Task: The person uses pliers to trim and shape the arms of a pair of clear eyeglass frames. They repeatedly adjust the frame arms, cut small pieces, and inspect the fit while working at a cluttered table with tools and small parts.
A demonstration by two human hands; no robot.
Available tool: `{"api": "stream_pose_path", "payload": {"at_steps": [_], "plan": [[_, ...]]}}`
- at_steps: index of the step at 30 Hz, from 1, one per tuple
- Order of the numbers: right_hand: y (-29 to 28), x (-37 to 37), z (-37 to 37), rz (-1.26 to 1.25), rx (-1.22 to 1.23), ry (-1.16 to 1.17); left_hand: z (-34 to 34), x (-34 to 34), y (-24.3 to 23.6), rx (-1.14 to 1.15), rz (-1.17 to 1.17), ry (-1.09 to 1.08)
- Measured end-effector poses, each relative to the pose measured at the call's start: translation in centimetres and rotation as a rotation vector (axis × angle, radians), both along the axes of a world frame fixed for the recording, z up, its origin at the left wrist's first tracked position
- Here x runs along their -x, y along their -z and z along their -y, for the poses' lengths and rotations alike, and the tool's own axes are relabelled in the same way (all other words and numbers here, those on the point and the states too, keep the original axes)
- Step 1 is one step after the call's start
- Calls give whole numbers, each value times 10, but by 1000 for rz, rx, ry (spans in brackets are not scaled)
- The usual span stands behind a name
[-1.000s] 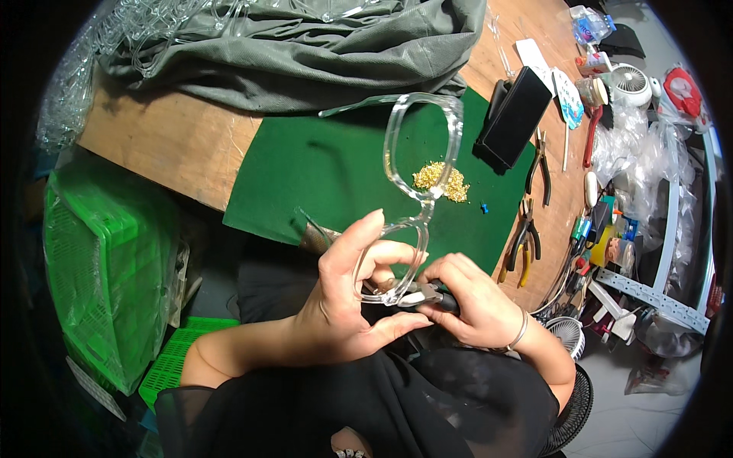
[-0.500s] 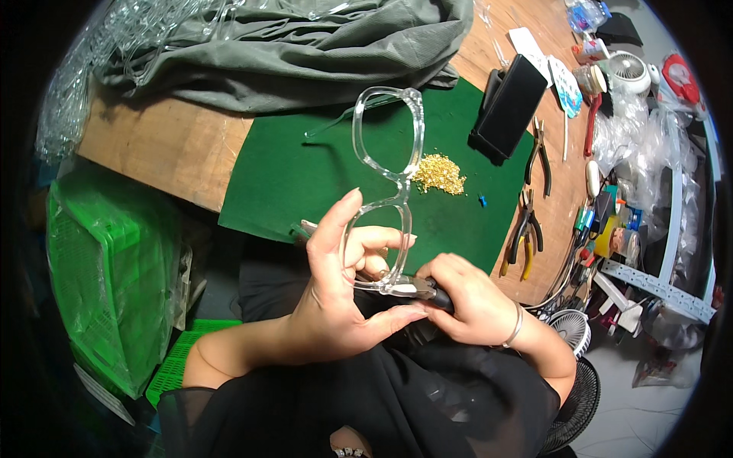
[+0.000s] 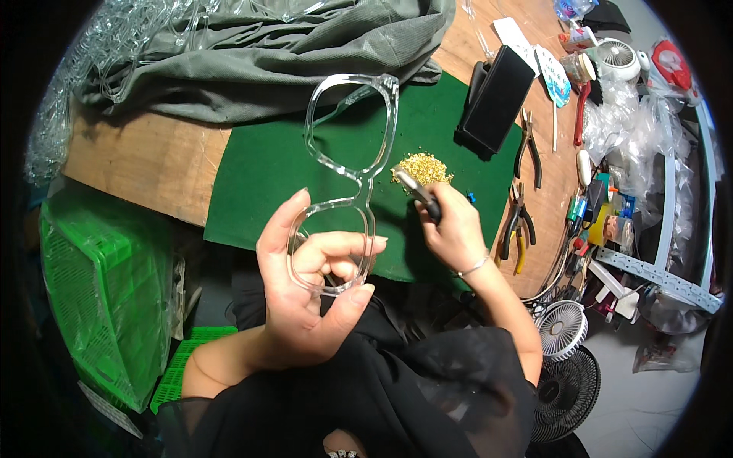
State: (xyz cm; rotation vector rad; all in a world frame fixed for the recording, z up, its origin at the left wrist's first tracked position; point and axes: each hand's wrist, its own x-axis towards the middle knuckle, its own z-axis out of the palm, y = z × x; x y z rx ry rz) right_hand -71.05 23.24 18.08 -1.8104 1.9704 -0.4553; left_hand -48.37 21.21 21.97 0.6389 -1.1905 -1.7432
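- On my feed, left hand (image 3: 294, 309) holds a clear spectacle frame (image 3: 365, 183) by its nearer rim, over the green mat (image 3: 248, 191).
- Right hand (image 3: 456, 229) grips pliers (image 3: 414, 185), tips beside gold bits (image 3: 429, 168); contact: I cannot tell.
- Farther right: black phone (image 3: 500, 99), 2 more pliers (image 3: 518, 217), worktop (image 3: 561, 198).

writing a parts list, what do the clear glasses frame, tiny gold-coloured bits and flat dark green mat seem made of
Clear, rounded glasses frame: probably glossy plastic; see-through, with bright highlights along its rims.
Heap of tiny gold-coloured bits: likely metal or metal-plated, since they glint; too small to be sure.
Flat dark green mat: matt, hardly shining; felt or rubber, cannot tell.
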Motion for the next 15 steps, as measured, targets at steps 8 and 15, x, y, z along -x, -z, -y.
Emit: {"api": "stream_pose_path", "payload": {"at_steps": [8,15], "plan": [[15,-4,9,-152,78,-79,5,-7,8,96,-51,35],[13,6,3,66,1,43,6,-5,2,157,52,46]]}}
